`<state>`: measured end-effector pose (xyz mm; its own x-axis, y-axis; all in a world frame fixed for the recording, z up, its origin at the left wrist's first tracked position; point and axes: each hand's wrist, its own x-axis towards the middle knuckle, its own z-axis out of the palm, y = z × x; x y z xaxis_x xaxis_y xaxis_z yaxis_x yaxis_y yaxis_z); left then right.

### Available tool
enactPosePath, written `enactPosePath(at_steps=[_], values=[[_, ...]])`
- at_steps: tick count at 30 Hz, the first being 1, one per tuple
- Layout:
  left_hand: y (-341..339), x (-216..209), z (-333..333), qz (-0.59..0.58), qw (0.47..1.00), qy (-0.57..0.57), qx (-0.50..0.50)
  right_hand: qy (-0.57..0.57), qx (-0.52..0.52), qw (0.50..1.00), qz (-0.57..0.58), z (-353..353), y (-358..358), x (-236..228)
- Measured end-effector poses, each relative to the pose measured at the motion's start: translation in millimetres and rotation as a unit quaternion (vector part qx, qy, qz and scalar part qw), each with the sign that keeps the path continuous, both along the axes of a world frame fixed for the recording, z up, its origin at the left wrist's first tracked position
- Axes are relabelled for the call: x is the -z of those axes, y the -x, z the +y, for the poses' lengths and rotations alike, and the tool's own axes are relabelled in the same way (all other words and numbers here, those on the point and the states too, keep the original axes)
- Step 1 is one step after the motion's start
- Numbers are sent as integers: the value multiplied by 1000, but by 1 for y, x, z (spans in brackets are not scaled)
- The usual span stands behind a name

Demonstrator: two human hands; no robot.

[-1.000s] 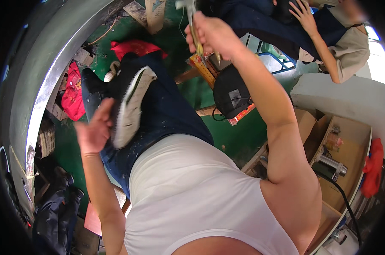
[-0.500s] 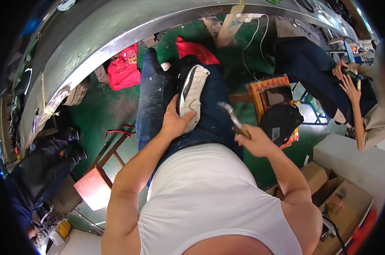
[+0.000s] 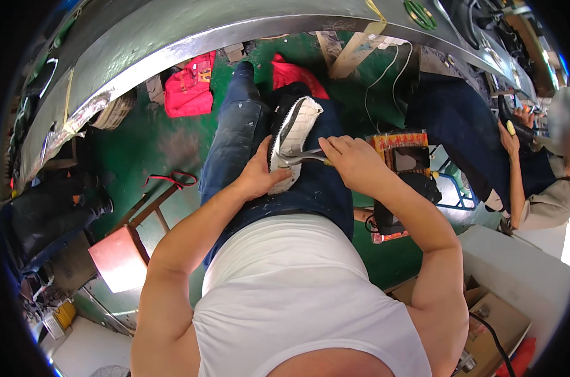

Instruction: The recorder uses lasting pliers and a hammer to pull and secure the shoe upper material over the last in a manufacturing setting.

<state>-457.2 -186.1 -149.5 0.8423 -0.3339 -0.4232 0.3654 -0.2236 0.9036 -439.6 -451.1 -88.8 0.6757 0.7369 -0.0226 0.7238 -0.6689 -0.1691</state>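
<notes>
A shoe [image 3: 303, 121] rests sole-up across my lap, its pale underside bordered by a dark and white stitched-looking rim. My left hand [image 3: 260, 171] grips it near the close end, with the thumb over the underside and the fingers along the left side. Metal pincers [image 3: 295, 156] are in my right hand [image 3: 356, 162], which is closed round their handles. The head of the pincers touches, or is just over, the shoe's underside beside my left thumb. My palm hides most of the handles.
A metal-edged workbench [image 3: 190, 41] curves across the far side. At left stands a pink-topped stool [image 3: 119, 257]; at right are a dark bag [image 3: 410, 198] and a cardboard box [image 3: 495, 327]. Red cloth [image 3: 189, 88] lies on the green floor. A co-worker's hand [image 3: 510, 139] is at far right.
My right hand has swung left and forward, bringing the pincers from beside the shoe onto or just over its underside. My left hand still grips the shoe. The whole view has shifted slightly.
</notes>
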Motion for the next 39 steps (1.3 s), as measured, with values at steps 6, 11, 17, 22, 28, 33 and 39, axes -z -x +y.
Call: enactPosePath(at_steps=[6,11,17,22,28,33,39], values=[[0,15,4,-20,999,-17,18,67,35,983,166,15,-6,-10],[-1,26,3,8,998,58,-24,-85,52,942,322,26,3,-5],[-1,28,-1,-73,996,-49,19,-165,102,942,274,14,12,-10],[8,14,-14,-158,974,-157,27,88,118,931,335,33,-16,-50],[-6,7,-3,153,947,276,-54,161,94,897,402,42,-54,-58],[-25,24,-12,271,876,303,-258,32,116,944,306,39,-28,-4],[-40,38,-18,37,969,-60,-238,-164,217,935,226,67,3,16]])
